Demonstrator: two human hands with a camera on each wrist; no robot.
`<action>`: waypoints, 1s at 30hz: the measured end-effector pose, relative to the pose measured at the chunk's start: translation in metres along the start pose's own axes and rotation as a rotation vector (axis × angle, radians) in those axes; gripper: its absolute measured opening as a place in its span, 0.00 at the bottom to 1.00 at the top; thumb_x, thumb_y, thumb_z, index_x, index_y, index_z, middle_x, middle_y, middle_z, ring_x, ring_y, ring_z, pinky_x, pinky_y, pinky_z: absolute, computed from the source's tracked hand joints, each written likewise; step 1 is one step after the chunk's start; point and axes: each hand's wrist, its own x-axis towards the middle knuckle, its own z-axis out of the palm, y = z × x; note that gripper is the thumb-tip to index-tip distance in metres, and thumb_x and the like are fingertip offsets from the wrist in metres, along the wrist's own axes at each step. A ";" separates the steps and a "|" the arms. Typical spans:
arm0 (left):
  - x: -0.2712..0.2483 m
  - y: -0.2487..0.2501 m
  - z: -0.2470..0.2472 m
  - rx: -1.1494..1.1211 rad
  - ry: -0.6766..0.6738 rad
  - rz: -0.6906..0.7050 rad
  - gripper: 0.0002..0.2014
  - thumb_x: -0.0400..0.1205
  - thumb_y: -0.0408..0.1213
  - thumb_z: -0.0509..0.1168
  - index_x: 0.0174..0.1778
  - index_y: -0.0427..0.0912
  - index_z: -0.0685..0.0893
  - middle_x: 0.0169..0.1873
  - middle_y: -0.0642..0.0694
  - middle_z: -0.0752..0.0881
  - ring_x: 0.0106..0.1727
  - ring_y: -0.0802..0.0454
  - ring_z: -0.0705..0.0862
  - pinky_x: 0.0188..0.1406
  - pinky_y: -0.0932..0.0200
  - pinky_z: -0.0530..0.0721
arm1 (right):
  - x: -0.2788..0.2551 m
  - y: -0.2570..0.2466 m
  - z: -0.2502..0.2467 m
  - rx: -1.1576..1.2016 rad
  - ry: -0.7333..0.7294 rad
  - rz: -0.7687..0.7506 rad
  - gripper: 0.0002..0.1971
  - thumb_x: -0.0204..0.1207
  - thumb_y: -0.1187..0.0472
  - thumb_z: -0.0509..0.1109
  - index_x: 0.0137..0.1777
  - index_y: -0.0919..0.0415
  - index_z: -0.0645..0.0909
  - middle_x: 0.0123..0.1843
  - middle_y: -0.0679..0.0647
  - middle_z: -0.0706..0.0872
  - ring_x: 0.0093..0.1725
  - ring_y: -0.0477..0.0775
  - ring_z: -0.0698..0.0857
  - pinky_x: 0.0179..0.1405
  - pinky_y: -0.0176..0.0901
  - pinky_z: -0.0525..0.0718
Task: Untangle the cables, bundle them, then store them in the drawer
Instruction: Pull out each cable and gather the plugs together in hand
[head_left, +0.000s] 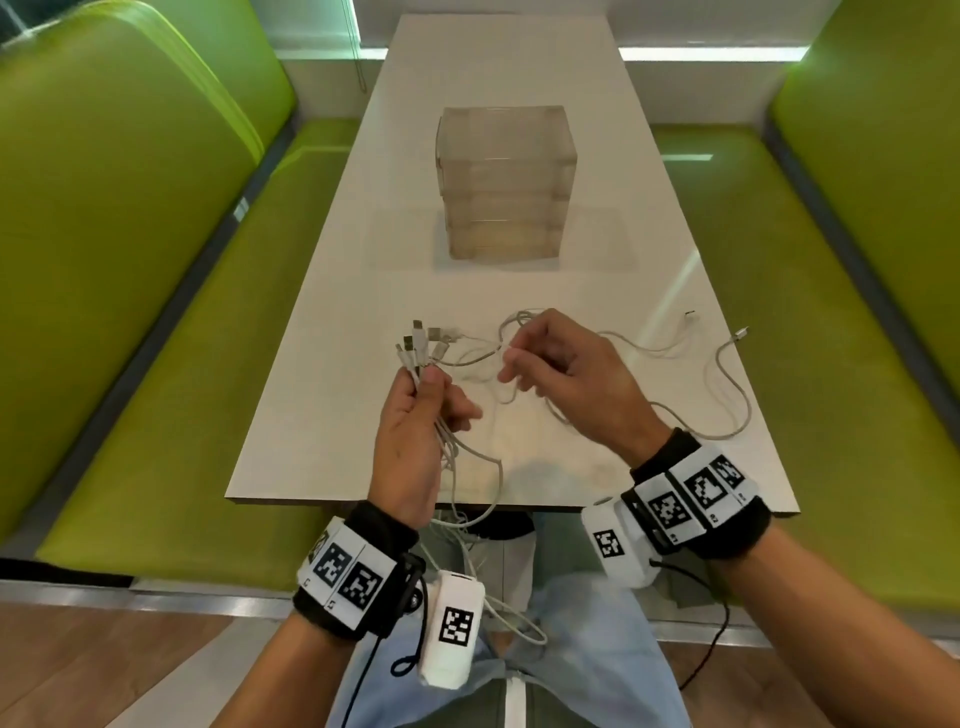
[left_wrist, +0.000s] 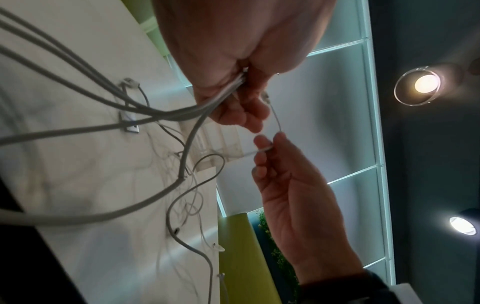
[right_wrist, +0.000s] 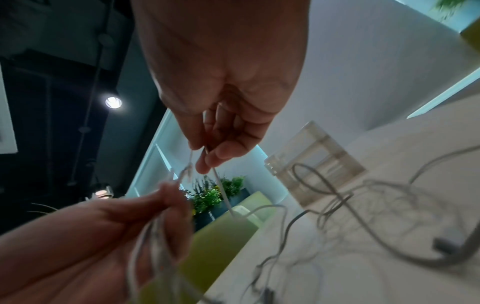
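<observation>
My left hand (head_left: 415, 415) grips the gathered cables (head_left: 457, 457) near their plugs; my right hand (head_left: 561, 369) pinches one strand. I should pull it slowly, so loops on the table (head_left: 519, 156) do not tighten.

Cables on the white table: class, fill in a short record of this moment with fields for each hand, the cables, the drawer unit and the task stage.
left hand: grips a bunch of white cables near their plug ends, plugs fanned out above the fist
right hand: pinches one single cable between thumb and fingertips
loose cables: lie in slack loops on the table, some hang over its near edge
drawer unit: clear, stands farther back, drawers appear closed
task stage: untangling; nothing bundled or stored yet
</observation>
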 end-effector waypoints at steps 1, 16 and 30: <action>-0.001 -0.001 0.001 -0.007 -0.001 0.001 0.10 0.89 0.38 0.52 0.45 0.42 0.75 0.28 0.49 0.85 0.35 0.53 0.85 0.38 0.61 0.83 | -0.001 -0.002 0.007 0.011 -0.024 -0.002 0.05 0.77 0.64 0.70 0.46 0.64 0.78 0.37 0.57 0.90 0.35 0.53 0.86 0.37 0.38 0.82; -0.005 0.004 -0.009 -0.194 -0.060 -0.057 0.22 0.81 0.39 0.59 0.66 0.28 0.76 0.55 0.42 0.90 0.60 0.46 0.86 0.56 0.59 0.85 | -0.007 0.008 0.041 -0.050 -0.185 -0.086 0.02 0.72 0.67 0.74 0.44 0.61 0.87 0.40 0.42 0.87 0.38 0.38 0.79 0.38 0.25 0.71; 0.006 0.052 -0.087 -0.300 0.229 0.253 0.12 0.88 0.41 0.53 0.40 0.47 0.77 0.26 0.57 0.78 0.23 0.62 0.71 0.29 0.66 0.77 | 0.028 0.057 -0.019 -0.437 -0.190 0.162 0.10 0.80 0.66 0.63 0.42 0.61 0.85 0.40 0.55 0.87 0.37 0.41 0.82 0.41 0.39 0.77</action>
